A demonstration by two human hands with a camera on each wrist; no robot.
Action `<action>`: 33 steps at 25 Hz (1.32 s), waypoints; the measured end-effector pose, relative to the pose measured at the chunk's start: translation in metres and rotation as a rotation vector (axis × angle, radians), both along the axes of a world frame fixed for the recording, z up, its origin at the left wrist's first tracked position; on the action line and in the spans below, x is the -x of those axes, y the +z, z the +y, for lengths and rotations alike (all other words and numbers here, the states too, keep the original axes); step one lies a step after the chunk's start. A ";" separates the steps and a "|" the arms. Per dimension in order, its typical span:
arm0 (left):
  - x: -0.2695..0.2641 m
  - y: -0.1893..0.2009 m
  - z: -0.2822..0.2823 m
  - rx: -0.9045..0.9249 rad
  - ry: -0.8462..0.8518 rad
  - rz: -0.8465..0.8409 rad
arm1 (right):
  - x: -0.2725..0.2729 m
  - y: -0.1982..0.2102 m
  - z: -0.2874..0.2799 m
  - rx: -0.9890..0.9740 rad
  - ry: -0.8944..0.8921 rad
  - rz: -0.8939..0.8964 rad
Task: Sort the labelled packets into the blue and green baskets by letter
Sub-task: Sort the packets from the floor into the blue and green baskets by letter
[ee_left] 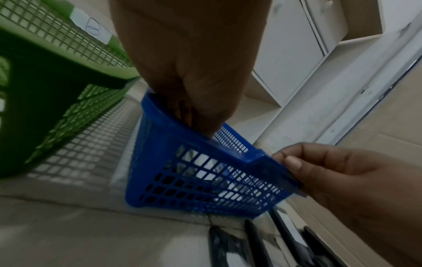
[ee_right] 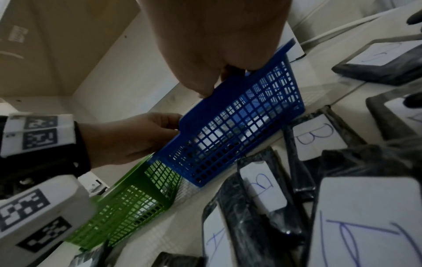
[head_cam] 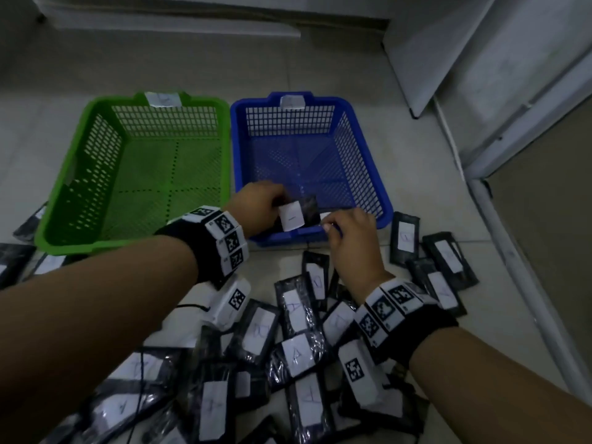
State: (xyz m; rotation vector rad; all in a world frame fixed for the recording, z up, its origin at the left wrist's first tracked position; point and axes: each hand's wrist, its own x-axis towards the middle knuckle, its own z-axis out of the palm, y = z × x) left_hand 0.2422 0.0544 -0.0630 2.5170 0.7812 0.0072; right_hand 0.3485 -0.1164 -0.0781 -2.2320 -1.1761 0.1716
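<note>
A green basket (head_cam: 54,241) and a blue basket (head_cam: 368,158) stand side by side on the floor; both look empty. The green one carries a label marked B (ee_left: 93,27). My left hand (head_cam: 277,206) holds a black packet (head_cam: 304,211) with a white label just over the blue basket's near edge; its letter is too faint to read. My right hand (head_cam: 331,227) has thumb and curled fingers pinching the blue basket's near rim (ee_left: 262,159). A heap of black packets (head_cam: 288,347) labelled A or B lies under my forearms.
More packets lie right of the blue basket (head_cam: 407,238) and left of the green one (head_cam: 28,222). A white cabinet (head_cam: 448,59) and a door frame (head_cam: 512,251) close off the right side. Bare floor tiles (head_cam: 160,65) stretch behind the baskets.
</note>
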 end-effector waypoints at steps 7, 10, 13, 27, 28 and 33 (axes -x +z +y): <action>0.092 0.004 -0.073 0.087 -0.004 -0.288 | 0.047 0.003 -0.020 0.125 0.211 -0.019; 0.129 -0.022 -0.098 0.265 0.102 0.134 | 0.061 -0.014 -0.027 0.497 0.228 0.052; 0.136 -0.035 -0.107 0.218 0.096 0.361 | 0.069 -0.019 -0.027 0.599 0.216 0.110; 0.145 0.056 -0.035 0.099 0.445 -0.514 | 0.077 0.049 0.029 0.289 0.241 0.463; 0.143 0.058 -0.019 0.076 0.491 -0.534 | 0.079 0.053 0.036 0.237 0.221 0.506; 0.135 0.033 0.041 0.055 0.523 -0.106 | 0.076 0.057 0.065 -0.103 -0.021 0.932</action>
